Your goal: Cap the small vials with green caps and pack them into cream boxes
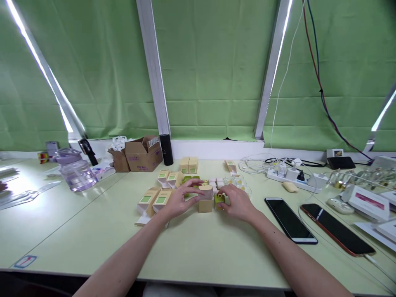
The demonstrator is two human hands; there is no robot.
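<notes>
A small open kraft box [205,205] stands upright at the middle of the table. My left hand [185,199] is at its left side, fingers apart and reaching over its raised flap. To the right of the box, my right hand [236,202] has its fingers closed on a small green item [219,199]. Several kraft boxes with green labels [161,201] sit left of my left hand, some with flaps up. Behind the hands are more green items [186,179] and small white-pink pieces [215,182], partly hidden.
Two phones [291,220] [337,229] lie at the right, near a power strip [292,180] with cables. A purple-lidded jug [76,171], a cardboard box [142,154] and a black cylinder [166,149] stand at the left and back. Glass bottles [355,179] are far right.
</notes>
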